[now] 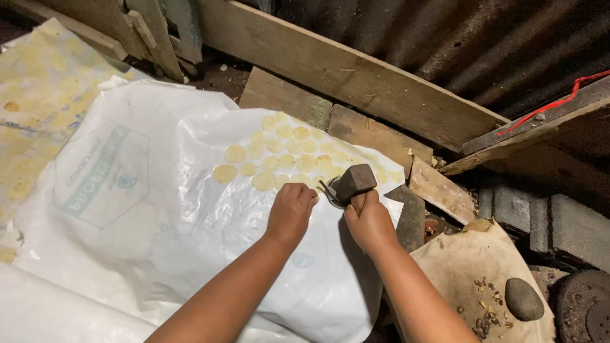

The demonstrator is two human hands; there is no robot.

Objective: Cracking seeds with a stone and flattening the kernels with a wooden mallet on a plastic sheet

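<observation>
My right hand (368,219) grips the handle of a dark metal hammer (352,181), whose head sits just above the white plastic sheet (159,209). Beside it, my left hand (291,209) rests fingers-curled on the sheet, pressing near the hammer head; whatever is under its fingertips is hidden. Several flat, round yellow discs (279,152) lie in rows on the sheet just beyond both hands.
Another sheet with more yellow discs (32,101) lies at the far left. Wooden planks (343,76) and a corrugated metal wall (483,44) stand behind. At right, a tan cloth (470,267) bears a grey stone (523,298) and scattered seeds, next to concrete blocks (540,222).
</observation>
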